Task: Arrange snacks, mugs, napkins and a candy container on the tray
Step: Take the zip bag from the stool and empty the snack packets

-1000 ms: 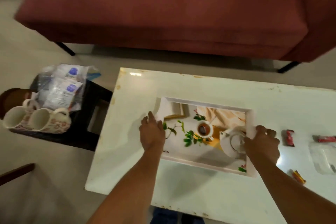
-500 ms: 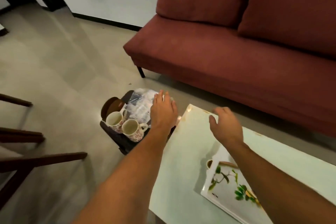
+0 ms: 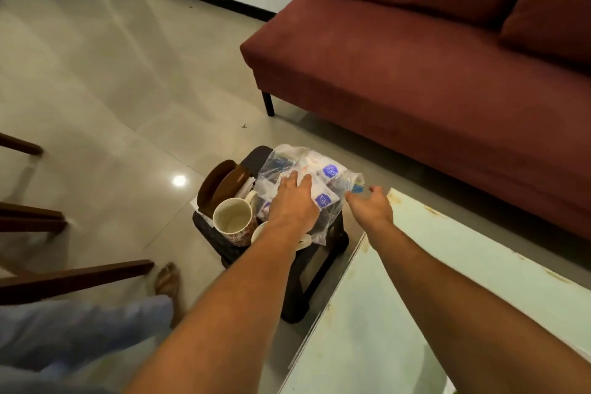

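Note:
A clear plastic bag of white snack packets with blue labels (image 3: 323, 174) lies on a low dark stool (image 3: 303, 265) left of the white table. My left hand (image 3: 292, 201) lies flat on the bag with fingers spread. At the bag's right edge, my right hand (image 3: 371, 206) is open, fingers curled toward the plastic. Two patterned mugs stand at the stool's front: one (image 3: 233, 221) in full view, the other (image 3: 260, 232) mostly hidden under my left forearm. A brown container (image 3: 220, 187) leans behind them. The tray is out of view.
A white table (image 3: 463, 297) with a chipped edge fills the lower right. A dark red sofa (image 3: 431, 57) stands behind it. Wooden chair legs (image 3: 73, 278) jut in at the left. My foot (image 3: 168, 281) and blue trouser leg are on the tiled floor.
Both hands left the tray on the table and swung left to the stool. The left hand now rests on the snack bag; the right hand has reached the bag's right edge.

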Action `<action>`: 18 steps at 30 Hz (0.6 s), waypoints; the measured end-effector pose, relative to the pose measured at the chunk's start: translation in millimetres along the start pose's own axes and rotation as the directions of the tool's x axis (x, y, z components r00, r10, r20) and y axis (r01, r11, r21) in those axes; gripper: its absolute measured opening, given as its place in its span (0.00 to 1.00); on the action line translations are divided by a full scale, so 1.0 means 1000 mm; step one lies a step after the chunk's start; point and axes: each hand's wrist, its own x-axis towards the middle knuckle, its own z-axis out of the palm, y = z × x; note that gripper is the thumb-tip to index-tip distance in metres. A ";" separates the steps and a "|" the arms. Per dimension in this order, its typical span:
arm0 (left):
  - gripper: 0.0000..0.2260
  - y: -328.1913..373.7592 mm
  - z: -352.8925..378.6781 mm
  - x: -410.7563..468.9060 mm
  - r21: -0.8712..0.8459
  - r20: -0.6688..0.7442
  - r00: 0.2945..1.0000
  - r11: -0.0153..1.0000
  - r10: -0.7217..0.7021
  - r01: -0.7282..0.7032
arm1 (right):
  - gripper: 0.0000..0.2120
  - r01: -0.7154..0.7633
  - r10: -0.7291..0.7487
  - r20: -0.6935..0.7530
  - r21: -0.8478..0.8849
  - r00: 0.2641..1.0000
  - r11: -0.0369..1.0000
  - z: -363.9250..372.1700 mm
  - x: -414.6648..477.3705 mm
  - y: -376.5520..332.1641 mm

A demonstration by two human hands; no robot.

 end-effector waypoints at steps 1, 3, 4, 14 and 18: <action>0.30 -0.002 0.007 0.009 0.011 0.019 1.000 1.000 0.013 -0.014 | 0.36 -0.051 0.051 -0.012 0.042 0.999 0.998 0.006 0.011 0.002; 0.30 -0.005 0.018 0.021 0.039 0.044 0.998 0.999 0.033 -0.035 | 0.47 -0.062 0.066 -0.043 0.075 0.997 0.995 0.014 0.029 0.005; 0.30 -0.006 0.022 0.027 0.056 0.048 0.998 0.997 0.042 -0.045 | 0.51 -0.032 0.036 -0.066 0.062 0.997 0.998 0.018 0.037 0.006; 0.30 -0.023 0.038 0.045 0.126 -0.064 0.990 0.985 0.124 -0.116 | 0.20 0.035 -0.062 0.094 0.263 0.994 0.964 0.033 0.068 0.013; 0.27 -0.016 0.028 0.037 0.029 -0.094 0.990 0.994 0.108 -0.106 | 0.07 0.121 -0.142 0.063 0.257 0.988 0.959 0.025 0.047 0.003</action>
